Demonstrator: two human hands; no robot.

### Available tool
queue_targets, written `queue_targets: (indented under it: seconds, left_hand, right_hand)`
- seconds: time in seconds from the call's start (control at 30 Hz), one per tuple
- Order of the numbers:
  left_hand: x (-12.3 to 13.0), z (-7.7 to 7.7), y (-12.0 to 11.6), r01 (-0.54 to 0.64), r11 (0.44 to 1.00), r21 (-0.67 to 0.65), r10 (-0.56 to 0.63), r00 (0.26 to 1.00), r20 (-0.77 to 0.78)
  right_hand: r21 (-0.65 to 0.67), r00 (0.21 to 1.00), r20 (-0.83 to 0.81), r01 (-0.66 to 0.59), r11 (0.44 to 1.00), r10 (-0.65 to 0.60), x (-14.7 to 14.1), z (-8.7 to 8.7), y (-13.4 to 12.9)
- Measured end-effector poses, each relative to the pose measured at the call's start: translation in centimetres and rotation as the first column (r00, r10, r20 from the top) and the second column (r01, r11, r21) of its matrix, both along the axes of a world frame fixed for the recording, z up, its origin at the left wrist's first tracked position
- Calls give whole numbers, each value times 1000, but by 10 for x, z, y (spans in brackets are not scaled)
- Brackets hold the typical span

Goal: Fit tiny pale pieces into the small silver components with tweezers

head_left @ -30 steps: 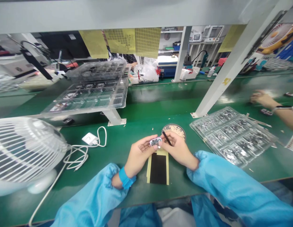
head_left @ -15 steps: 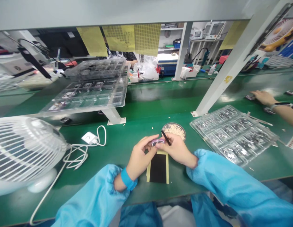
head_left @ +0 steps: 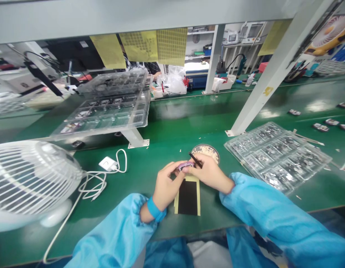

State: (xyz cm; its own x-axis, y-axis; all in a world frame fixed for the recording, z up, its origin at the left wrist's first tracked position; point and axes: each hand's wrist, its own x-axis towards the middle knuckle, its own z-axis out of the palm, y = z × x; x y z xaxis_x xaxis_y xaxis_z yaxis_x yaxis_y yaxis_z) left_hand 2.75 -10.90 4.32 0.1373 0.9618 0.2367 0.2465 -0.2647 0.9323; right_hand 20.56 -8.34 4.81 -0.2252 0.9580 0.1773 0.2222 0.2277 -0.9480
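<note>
Fingers (head_left: 180,172) hide most of small part (head_left: 186,165)

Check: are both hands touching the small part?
Touching. The head view shows left hand and right hand pinching the small part from both sides, no gap.

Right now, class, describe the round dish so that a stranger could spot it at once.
On the green bench, look just beyond the right hand. There lies a shallow round dish of tiny pale bits, left of the clear parts tray; it alone is circular.

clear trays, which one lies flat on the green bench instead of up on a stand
The clear tray of small parts to the right of the right hand. The other trays sit stacked on a raised white stand at far left.
</note>
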Motion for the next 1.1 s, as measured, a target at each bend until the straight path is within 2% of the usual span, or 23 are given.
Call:
queue_targets:
  seconds: [0.1, 0.17, 0.23, 0.37, 0.7, 0.87, 0.97, 1.03, 1.1]
  left_hand:
    - [-2, 2, 3, 17, 994, 108, -5, 993, -115]
    - [-3, 3, 3, 31, 988, 151, -7, 987, -159]
    - [-4, 3, 3, 41, 987, 154, -13, 984, -178]
    - [-4, 1, 3, 37, 990, 136, -7, 978, -208]
    - [-5, -3, 4, 46, 983, 179, -2, 970, -244]
    - [-6, -4, 5, 70, 984, 163, -23, 961, -275]
    - [-8, -7, 6, 82, 986, 148, -31, 947, -320]
    - [-11, -9, 12, 48, 990, 135, 0, 944, -330]
    - [-16, -12, 28, -8, 993, 117, 45, 948, -315]
  right_hand:
    - [263, 997, 76, 11, 965, -32, 10, 6, 3]
    - [353, 997, 73, 0, 935, -27, 15, 9, 3]
    - [396, 993, 113, -67, 916, 23, 18, 10, 3]
    - [414, 972, 210, -189, 890, 109, 20, 4, 2]
    - [502, 947, 313, -223, 836, 64, 19, -4, 0]
    - [471, 953, 283, -239, 849, 110, 17, -5, 0]
    - [411, 959, 237, -245, 878, 157, 24, 2, 3]
    - [366, 972, 205, -181, 913, 111, 36, 10, 9]
    - [348, 972, 234, -71, 935, -14, 53, 16, 17]
